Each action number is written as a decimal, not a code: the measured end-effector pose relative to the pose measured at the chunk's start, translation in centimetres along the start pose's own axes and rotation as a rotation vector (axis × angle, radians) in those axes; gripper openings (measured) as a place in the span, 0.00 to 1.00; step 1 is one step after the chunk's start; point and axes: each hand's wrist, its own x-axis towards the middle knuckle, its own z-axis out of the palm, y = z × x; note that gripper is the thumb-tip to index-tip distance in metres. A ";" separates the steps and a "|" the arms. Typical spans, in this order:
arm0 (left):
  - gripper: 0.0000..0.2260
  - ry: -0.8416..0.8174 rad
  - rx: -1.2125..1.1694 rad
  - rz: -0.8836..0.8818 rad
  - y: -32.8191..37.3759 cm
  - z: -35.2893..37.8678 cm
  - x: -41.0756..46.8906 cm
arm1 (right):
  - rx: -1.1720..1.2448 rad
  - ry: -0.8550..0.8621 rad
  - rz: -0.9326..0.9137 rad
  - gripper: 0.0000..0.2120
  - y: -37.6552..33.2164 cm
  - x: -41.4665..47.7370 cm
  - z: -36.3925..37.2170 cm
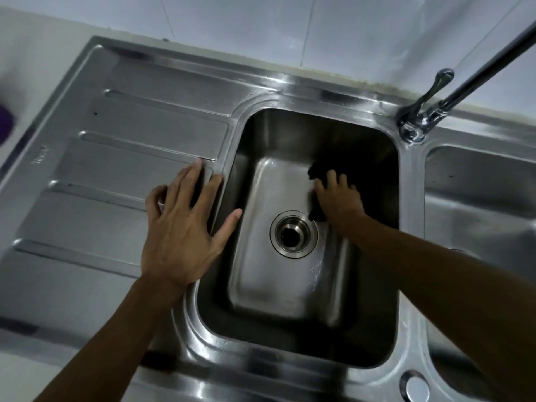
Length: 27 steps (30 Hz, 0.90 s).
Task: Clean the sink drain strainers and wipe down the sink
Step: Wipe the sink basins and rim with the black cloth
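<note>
A stainless steel sink basin (278,288) fills the middle of the head view, with a round drain opening (293,234) in its floor; I see no strainer in it. My right hand (339,198) reaches down into the basin and presses a dark cloth (316,169) flat against the floor near the far right wall, just beyond the drain. My left hand (185,224) lies flat with fingers spread on the ribbed drainboard (121,158), its thumb hanging over the basin's left rim.
A chrome tap (426,111) with a long spout stands at the back right between this basin and a second basin (481,198) on the right. A round metal cap (415,387) sits on the front rim. A purple object (5,126) shows at the far left edge.
</note>
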 end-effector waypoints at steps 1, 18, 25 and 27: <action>0.31 -0.004 -0.003 -0.001 0.0 0.0 0.0 | -0.075 -0.047 0.015 0.24 0.6 -0.9 0.2; 0.30 0.048 0.003 0.055 0.1 -0.2 -0.7 | 0.659 -0.723 -0.307 0.18 -12.6 -12.5 -2.1; 0.34 -0.073 -0.059 -0.129 0.7 -1.4 -6.3 | 1.224 -0.220 -0.371 0.10 -13.6 -17.6 -6.7; 0.35 -0.122 -0.057 -0.143 1.2 -2.1 -8.2 | 1.201 -0.077 -0.464 0.09 -11.6 -20.1 -7.0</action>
